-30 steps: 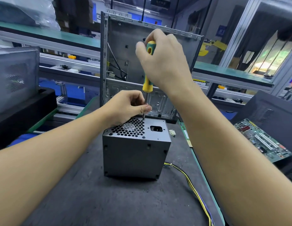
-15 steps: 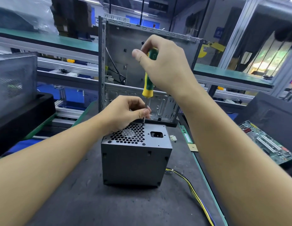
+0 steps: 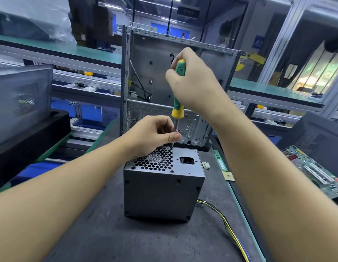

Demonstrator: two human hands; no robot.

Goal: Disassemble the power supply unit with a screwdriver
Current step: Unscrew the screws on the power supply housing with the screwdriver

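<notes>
A dark grey power supply unit (image 3: 160, 195) stands on end on the black mat, its honeycomb fan grille and power socket facing up. My right hand (image 3: 194, 86) grips the green and yellow handle of a screwdriver (image 3: 177, 108), held upright. The tip sits at the far edge of the grille. My left hand (image 3: 155, 135) rests on the unit's top and pinches the screwdriver's metal shaft just above the tip. The screw under the tip is hidden by my fingers.
An empty metal computer case (image 3: 175, 87) stands upright right behind the unit. Yellow and black cables (image 3: 228, 229) trail from the unit to the right. A green circuit board (image 3: 315, 173) lies at the right, a small chip (image 3: 228, 175) near the mat's edge, and a black tray (image 3: 28, 135) at the left.
The screwdriver handle has turned a little in my right hand. My left hand stays on the shaft at the same corner of the grille. The unit has not moved.
</notes>
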